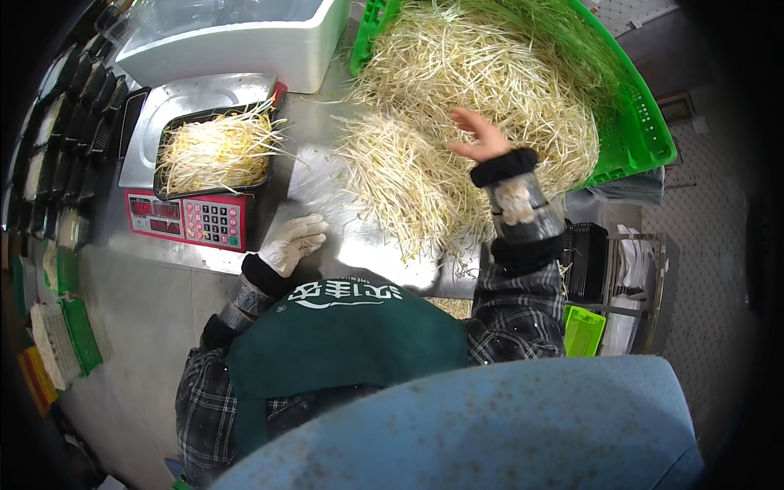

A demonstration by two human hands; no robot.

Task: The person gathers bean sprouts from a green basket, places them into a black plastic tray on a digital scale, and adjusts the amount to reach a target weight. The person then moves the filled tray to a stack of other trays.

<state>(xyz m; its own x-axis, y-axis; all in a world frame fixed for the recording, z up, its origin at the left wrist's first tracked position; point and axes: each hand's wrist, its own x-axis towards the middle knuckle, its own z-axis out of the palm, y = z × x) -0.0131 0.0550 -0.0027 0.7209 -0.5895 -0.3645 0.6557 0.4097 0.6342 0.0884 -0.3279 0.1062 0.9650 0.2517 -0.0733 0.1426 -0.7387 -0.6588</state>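
Note:
My left hand (295, 245), in a white glove, is held over the steel table (361, 254) beside the front right corner of a digital scale (185, 219). It holds nothing, its fingers extended. On the scale's steel pan (138, 162) rests a black plastic tray (161, 184) heaped with bean sprouts (214, 153), some hanging over its right edge. My bare right hand (482, 136) is spread and empty above a large pile of bean sprouts (471, 67). That pile spills out of a tipped green plastic crate (640, 138) onto the table, with a looser heap (404, 171) nearer me.
A white foam box (245, 55) lined with clear plastic stands behind the scale. Stacked black trays (73, 128) fill the far left. To the right are more black trays (586, 260) and a rack (652, 275). Green and white crates (58, 343) stand at lower left.

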